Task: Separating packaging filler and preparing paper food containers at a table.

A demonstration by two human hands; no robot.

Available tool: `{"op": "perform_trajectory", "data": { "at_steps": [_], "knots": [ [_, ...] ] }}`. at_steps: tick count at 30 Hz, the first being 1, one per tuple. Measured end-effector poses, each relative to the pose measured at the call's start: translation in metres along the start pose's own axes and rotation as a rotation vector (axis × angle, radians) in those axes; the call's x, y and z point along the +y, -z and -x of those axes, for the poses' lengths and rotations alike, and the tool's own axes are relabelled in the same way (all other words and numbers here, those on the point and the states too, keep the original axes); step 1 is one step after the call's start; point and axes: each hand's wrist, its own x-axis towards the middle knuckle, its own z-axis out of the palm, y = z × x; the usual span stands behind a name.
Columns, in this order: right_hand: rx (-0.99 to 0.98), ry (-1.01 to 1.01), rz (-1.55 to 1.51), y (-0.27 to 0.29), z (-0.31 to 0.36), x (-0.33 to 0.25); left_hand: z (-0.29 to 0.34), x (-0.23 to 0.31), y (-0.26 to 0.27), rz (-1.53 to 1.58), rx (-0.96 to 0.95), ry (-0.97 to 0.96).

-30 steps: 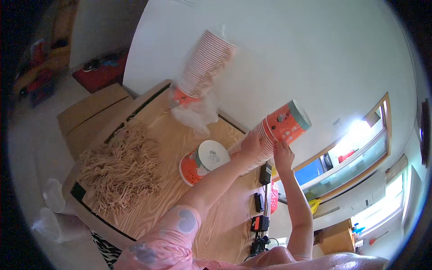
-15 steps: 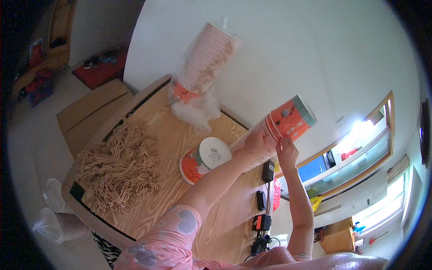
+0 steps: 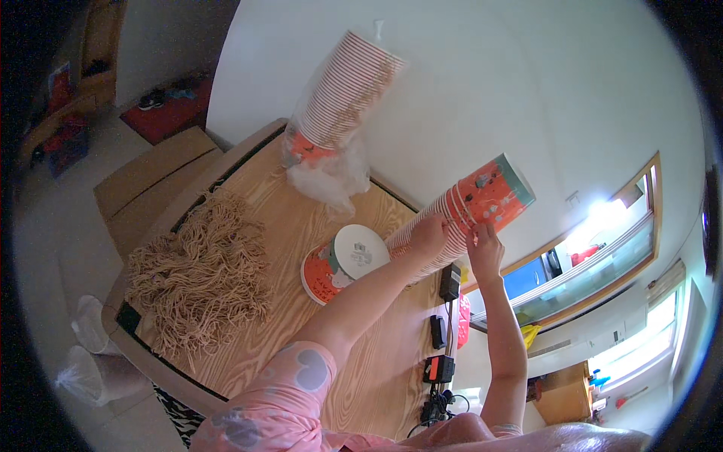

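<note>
A tall stack of nested paper buckets (image 3: 489, 190), red-orange with a green band, stands bottom-up on the table and leans in the picture. My left hand (image 3: 429, 238) is closed against the near side of the stack, just below the topmost buckets. At the right side of it, my right hand (image 3: 486, 247) has its fingers bent and pinched at the rim of the top bucket. A single upturned paper bucket (image 3: 324, 279) with a white base sits on the table beside my left forearm. The lower part of the stack is partly hidden by that forearm.
A heap of beige string (image 3: 199, 282) covers the table's left side. Another bucket stack (image 3: 348, 94) in clear plastic stands at the back by the wall. Along the right edge lie black adapters (image 3: 438, 371) and cords. A cardboard box (image 3: 154, 188) stands beyond the table.
My right hand's fingers have shifted slightly upward at the top bucket's rim. The top bucket sits a touch farther right. My left hand stays on the stack.
</note>
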Motion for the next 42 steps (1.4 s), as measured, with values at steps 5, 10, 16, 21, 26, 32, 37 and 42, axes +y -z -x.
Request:
{"op": "perform_trajectory", "data": {
  "at_steps": [5,10,16,21,26,32,37,42],
  "knots": [
    [-0.025,0.005,0.006,0.001,0.001,0.000,0.000,0.003,0.003,-0.034,0.006,-0.001],
    [-0.021,-0.002,0.002,-0.003,0.003,0.001,0.001,0.004,0.003,-0.041,0.022,0.001],
    [-0.091,-0.035,-0.006,-0.003,0.005,0.000,-0.001,-0.002,0.002,-0.048,0.025,-0.031],
    [-0.076,-0.022,-0.001,-0.005,0.007,0.002,-0.002,-0.001,0.001,-0.012,0.044,0.008],
    [-0.073,-0.017,-0.017,-0.005,0.008,0.002,-0.001,0.001,0.005,-0.070,0.010,0.003],
    [0.065,-0.053,-0.059,0.033,-0.020,0.011,0.000,0.003,0.007,0.001,-0.025,0.014],
    [0.306,-0.019,0.006,0.050,-0.061,0.028,-0.002,-0.001,0.006,-0.031,0.018,-0.047],
    [0.268,-0.039,0.089,0.048,-0.065,0.037,0.000,0.001,0.003,-0.032,0.046,-0.045]
  ]
}}
